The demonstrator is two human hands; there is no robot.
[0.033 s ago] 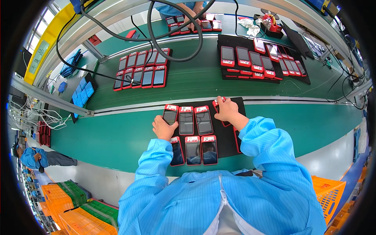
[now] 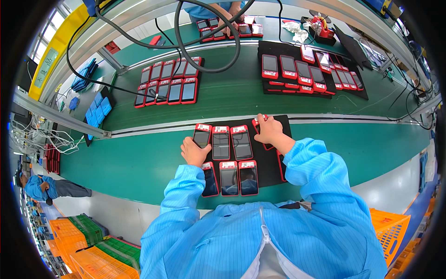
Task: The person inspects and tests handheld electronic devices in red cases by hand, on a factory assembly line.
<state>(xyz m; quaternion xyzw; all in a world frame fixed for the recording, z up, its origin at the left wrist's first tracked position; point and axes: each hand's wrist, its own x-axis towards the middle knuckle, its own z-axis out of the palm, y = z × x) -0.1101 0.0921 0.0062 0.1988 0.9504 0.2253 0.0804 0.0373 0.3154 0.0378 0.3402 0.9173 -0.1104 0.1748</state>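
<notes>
My left hand (image 2: 195,152) grips the lower end of a red-cased touchscreen handset (image 2: 202,136), thumb on one side and fingers on the other. At the right, my right hand (image 2: 270,131) is closed over another red-cased handset (image 2: 256,123), largely hidden under it. Between the hands lie two more handsets, one (image 2: 221,143) beside another (image 2: 241,142). Nearer me is a row with several handsets (image 2: 229,178); one at the right (image 2: 281,166) is partly covered by my right sleeve. They lie on a black mat (image 2: 267,173), dark screens up, with white labels at their top ends.
Beyond a metal rail, red handsets stand in rows (image 2: 169,83) at left and on black trays (image 2: 297,72) at right. Cables (image 2: 239,42) hang overhead. Across the bench a person's hands (image 2: 225,21) work over handsets. Orange crates (image 2: 100,260) stand at lower left.
</notes>
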